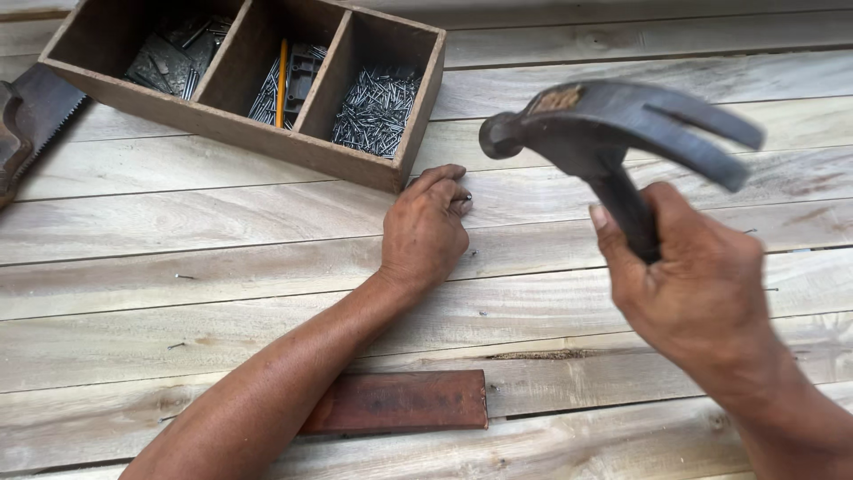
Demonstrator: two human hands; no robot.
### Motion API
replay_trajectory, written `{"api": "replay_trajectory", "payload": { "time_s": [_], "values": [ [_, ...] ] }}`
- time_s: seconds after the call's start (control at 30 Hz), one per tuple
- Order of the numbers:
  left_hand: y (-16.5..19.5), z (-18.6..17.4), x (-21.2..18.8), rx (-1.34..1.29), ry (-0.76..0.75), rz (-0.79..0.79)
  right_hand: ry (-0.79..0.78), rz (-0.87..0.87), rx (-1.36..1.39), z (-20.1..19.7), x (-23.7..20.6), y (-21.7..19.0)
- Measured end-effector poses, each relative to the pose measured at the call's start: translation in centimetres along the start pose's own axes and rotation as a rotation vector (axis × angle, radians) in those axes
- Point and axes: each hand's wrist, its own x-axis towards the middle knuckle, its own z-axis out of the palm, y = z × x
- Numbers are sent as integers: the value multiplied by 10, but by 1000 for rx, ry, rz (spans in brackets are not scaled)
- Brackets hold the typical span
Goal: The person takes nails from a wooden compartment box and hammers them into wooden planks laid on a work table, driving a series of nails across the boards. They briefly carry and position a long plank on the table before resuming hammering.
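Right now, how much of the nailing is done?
Several nail heads already sit in the planks. In hand: the left hand steadies a nail on a plank, and the right hand holds the claw hammer raised. That nail is not yet driven. The wooden box holds many more.

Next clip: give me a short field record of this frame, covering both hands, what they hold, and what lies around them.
surface: pale wooden planks
left hand: pressed on the planks, fingertips pinching a small nail
right hand: gripping a claw hammer, raised and blurred
box: wooden, three compartments, nails in the right one
pencil: orange, middle compartment
saw: left edge
reddish wood piece: beside left forearm
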Motion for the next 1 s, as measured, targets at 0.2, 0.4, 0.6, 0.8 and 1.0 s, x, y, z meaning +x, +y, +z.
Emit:
{"api": "replay_trajectory", "payload": {
  "time_s": [0.2,0.4,0.6,0.8,1.0],
  "values": [
    [0,-3,0,-12,13,-13,-285,96,-28,15,9,-2],
    [-2,-1,0,-18,-1,-9,47,-52,30,2,-4,1],
    [-3,-3,1,-47,14,-28,-335,170,-36,32,4,3],
    [3,-10,-7,69,68,123,-70,114,68,9,-19,8],
    [-6,-44,-4,405,362,333,-40,94,173,5,-27,-7]
  ]
}}
